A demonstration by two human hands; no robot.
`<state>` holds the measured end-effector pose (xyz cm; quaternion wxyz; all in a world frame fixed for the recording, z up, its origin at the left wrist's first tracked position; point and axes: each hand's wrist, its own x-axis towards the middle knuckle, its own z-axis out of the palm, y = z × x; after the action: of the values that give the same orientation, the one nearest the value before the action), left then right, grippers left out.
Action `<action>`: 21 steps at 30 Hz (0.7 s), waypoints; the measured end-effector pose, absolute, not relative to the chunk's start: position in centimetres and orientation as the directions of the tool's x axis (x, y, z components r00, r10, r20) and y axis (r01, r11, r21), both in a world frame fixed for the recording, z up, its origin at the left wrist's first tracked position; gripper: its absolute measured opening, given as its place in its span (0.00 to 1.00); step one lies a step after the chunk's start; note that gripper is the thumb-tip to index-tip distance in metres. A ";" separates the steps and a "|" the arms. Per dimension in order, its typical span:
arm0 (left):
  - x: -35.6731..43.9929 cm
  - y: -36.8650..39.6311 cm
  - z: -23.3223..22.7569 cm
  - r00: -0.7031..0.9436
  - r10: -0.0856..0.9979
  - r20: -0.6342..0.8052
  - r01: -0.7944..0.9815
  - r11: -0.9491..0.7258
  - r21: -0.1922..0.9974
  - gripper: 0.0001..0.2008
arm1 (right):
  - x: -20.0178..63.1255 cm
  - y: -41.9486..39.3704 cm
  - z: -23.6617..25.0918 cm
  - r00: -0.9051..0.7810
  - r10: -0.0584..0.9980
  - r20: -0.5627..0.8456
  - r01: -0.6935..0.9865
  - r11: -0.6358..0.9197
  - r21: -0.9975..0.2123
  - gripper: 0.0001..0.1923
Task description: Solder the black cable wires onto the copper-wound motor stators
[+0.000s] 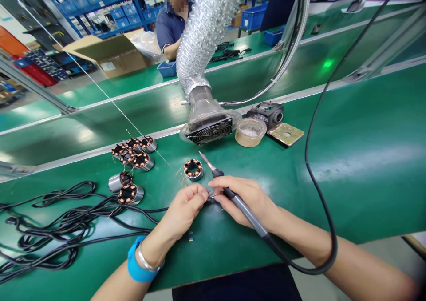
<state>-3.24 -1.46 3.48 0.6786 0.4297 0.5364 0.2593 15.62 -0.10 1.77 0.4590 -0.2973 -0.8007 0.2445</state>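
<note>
Pinches thin wire ends (212,196) between the left hand's (186,205) fingers, above the worktop (353,159) near its front edge. Grips a soldering iron (245,211) with the right hand's (254,199) fingers curled around it; cannot tell the right fingertips' exact contact with the wire ends. Has a copper-wound ring (193,178) just left of the iron's metal shaft, similar rings (141,161) clustered toward the far edge, black cables (88,212) looped across the worktop's left side. Has a fan grille (211,131) under a foil duct (204,34) near the far edge, beside a round tub (248,140). Faces a second green surface (140,80), a cardboard box (123,60), a co-worker (169,30) and blue shelving (141,8).
</note>
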 end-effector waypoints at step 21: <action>-2.6 -2.2 3.2 0.189 0.883 -0.431 0.288 0.369 0.883 0.18 | 19.6 -2.3 3.4 -0.111 0.827 0.551 0.231 0.561 -0.795 0.19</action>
<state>-2.58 -2.17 3.23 0.5860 0.5010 0.5842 0.2536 19.62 -2.32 3.44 0.5471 -0.3812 -0.6936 0.2725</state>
